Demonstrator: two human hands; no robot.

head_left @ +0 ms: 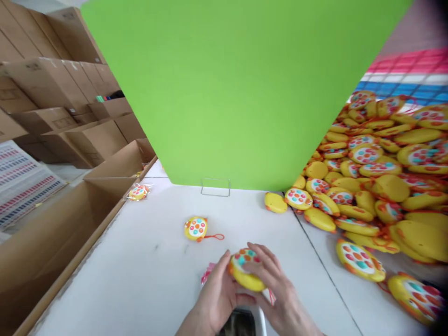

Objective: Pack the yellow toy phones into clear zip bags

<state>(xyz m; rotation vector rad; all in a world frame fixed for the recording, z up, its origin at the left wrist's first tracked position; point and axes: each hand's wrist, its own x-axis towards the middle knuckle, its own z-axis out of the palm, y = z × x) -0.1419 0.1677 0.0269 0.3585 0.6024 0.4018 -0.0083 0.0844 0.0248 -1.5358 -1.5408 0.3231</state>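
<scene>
A yellow push-button toy (249, 280) with a white face and coloured round buttons is held between my two hands above the table. My left hand (219, 291) grips its left side and underside, fingers closed on it. My right hand (278, 287) wraps its right side, with fingers over the buttoned face. A red strap hangs by my right palm. Beneath my hands is a white-rimmed container (262, 322) with a dark inside, partly hidden. Pink printed packaging (207, 272) shows beside my left hand. Another such toy with an orange loop strap (196, 228) lies ahead, buttons up.
A large heap of yellow toys (364, 182) covers the right side. An open cardboard box (70, 233) borders the table's left edge, with a bagged toy (138, 192) beside it. A green panel (238, 93) stands behind a wire stand (215, 187). Cartons (59, 84) are stacked back left.
</scene>
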